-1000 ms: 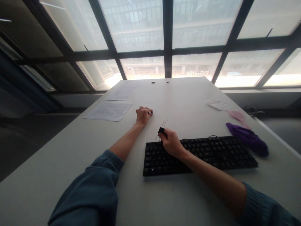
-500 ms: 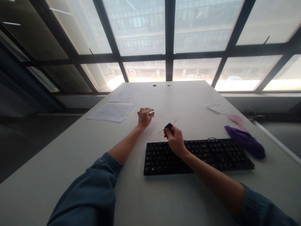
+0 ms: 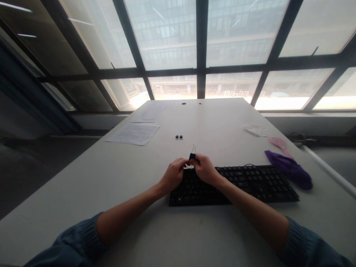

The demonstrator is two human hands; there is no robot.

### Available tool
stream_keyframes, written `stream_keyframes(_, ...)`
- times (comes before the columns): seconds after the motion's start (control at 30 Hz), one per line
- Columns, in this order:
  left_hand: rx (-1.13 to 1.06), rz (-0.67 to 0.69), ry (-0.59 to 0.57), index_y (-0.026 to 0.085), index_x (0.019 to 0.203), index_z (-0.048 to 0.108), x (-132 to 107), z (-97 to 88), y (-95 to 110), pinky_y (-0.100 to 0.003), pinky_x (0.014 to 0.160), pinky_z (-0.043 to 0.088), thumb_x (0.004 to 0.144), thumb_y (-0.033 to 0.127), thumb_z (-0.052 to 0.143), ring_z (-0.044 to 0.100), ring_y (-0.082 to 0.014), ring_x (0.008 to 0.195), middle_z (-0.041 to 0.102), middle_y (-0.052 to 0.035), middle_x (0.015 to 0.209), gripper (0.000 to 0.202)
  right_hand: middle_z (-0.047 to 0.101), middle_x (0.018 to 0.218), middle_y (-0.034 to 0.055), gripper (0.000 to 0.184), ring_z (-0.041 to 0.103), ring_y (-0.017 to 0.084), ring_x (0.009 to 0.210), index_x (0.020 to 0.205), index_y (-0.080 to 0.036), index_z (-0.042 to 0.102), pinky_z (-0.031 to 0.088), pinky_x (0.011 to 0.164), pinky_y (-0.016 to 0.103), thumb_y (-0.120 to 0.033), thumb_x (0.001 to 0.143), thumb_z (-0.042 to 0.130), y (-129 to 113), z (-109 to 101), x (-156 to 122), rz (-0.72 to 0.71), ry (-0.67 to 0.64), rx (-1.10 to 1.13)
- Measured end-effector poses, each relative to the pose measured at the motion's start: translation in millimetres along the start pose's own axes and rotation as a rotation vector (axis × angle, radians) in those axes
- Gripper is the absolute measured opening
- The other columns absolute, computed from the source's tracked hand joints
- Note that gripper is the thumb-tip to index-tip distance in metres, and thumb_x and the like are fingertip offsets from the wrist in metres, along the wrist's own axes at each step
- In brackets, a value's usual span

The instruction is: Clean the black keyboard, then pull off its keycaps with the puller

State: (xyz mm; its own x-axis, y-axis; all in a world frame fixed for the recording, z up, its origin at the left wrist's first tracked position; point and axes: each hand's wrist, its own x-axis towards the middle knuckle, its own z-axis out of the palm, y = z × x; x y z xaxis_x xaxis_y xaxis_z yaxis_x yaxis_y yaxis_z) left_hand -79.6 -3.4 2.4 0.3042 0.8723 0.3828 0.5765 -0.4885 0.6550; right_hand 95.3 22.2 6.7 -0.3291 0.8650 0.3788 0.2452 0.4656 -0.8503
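Above the keyboard's (image 3: 250,185) back left edge, my two hands meet at a black binder clip (image 3: 192,156) with silver wire handles. My right hand (image 3: 205,170) is closed, pinching the clip's right side. My left hand (image 3: 174,174) is closed too, its thumb and fingertips at the clip's lower left. One pair of wire ends sticks up from the clip; other wire shows below, partly hidden by fingers. Farther back on the desk, two small black pieces (image 3: 178,137) sit side by side; they look like small clips, but their exact kind is hard to make out.
Written sheets of paper (image 3: 135,134) lie at the left of the white desk (image 3: 133,167). To the right are a purple cloth item (image 3: 290,170), a pink brush-like thing (image 3: 279,142) and a crumpled clear wrapper (image 3: 257,130). Windows stand beyond the desk.
My left hand has come back from the small black pieces, which now show uncovered, and joined my right hand at the binder clip. The clip has turned so its wires point up.
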Motion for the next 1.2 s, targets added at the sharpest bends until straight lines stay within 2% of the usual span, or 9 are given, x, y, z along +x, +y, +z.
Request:
stream_keyframes(0.27, -0.007, -0.027, 0.013, 0.022, 0.089, 0.061, -1.7, 3.7, -4.4, -0.031, 0.081, 0.048, 0.083, 0.004, 0.040, 0.060, -0.0169, 0.084, 0.065, -0.0019, 0.088, 0.028, 0.067, 0.079, 0.0027, 0.018, 0.059, 0.016, 0.076, 0.078, -0.016, 0.066, 0.042, 0.072, 0.026, -0.013, 0.088, 0.051, -1.1, -1.1, 0.3, -0.048, -0.094, -0.029)
stream_keyframes(0.63, -0.003, -0.043, 0.006, 0.022, 0.085, 0.061, -2.4, 3.6, -5.1, -0.031, 0.080, 0.048, 0.083, 0.007, 0.039, 0.060, -0.0181, 0.084, 0.065, -0.0026, 0.086, 0.026, 0.067, 0.082, 0.0032, 0.020, 0.060, 0.017, 0.079, 0.082, -0.018, 0.068, 0.043, 0.074, 0.027, -0.010, 0.088, 0.051, -1.2, -0.7, 0.0, -0.053, -0.129, -0.052)
stream_keyframes(0.77, 0.005, -0.039, -0.001, 0.020, 0.085, 0.061, -2.3, 3.8, -6.6, -0.030, 0.076, 0.047, 0.083, 0.007, 0.039, 0.059, -0.0180, 0.081, 0.064, -0.0029, 0.085, 0.025, 0.063, 0.079, 0.0031, 0.017, 0.057, 0.017, 0.075, 0.075, -0.017, 0.063, 0.041, 0.070, 0.027, -0.012, 0.088, 0.053, 1.8, 1.3, -3.0, -0.063, -0.134, -0.121)
stream_keyframes(0.93, 0.059, -0.011, 0.010, 0.021, 0.079, 0.055, -2.0, 2.3, -2.9, -0.030, 0.074, 0.046, 0.079, 0.006, 0.044, 0.056, -0.0179, 0.079, 0.061, -0.0022, 0.082, 0.019, 0.057, 0.081, 0.0027, 0.018, 0.052, 0.015, 0.073, 0.076, -0.019, 0.056, 0.039, 0.068, 0.026, -0.014, 0.092, 0.050, 0.4, 0.2, -10.6, -0.156, -0.141, -0.151)
stream_keyframes(1.07, 0.109, 0.030, -0.010, 0.021, 0.081, 0.056, -3.2, 0.3, 2.8, -0.033, 0.078, 0.048, 0.077, 0.008, 0.051, 0.056, -0.0201, 0.084, 0.060, -0.0043, 0.085, 0.014, 0.054, 0.079, 0.0015, 0.020, 0.050, 0.015, 0.072, 0.075, -0.019, 0.054, 0.039, 0.068, 0.026, -0.015, 0.093, 0.049, -1.4, -0.8, -13.0, -0.157, -0.118, -0.135)
stream_keyframes(1.2, 0.091, 0.043, -0.069, 0.022, 0.090, 0.064, -3.9, -0.5, 3.9, -0.036, 0.085, 0.049, 0.079, 0.015, 0.060, 0.058, -0.0228, 0.093, 0.063, -0.0063, 0.092, 0.014, 0.054, 0.079, 0.0013, 0.020, 0.051, 0.015, 0.072, 0.073, -0.019, 0.054, 0.039, 0.068, 0.027, -0.015, 0.092, 0.049, -1.0, -0.6, -12.8, -0.136, -0.112, -0.092)
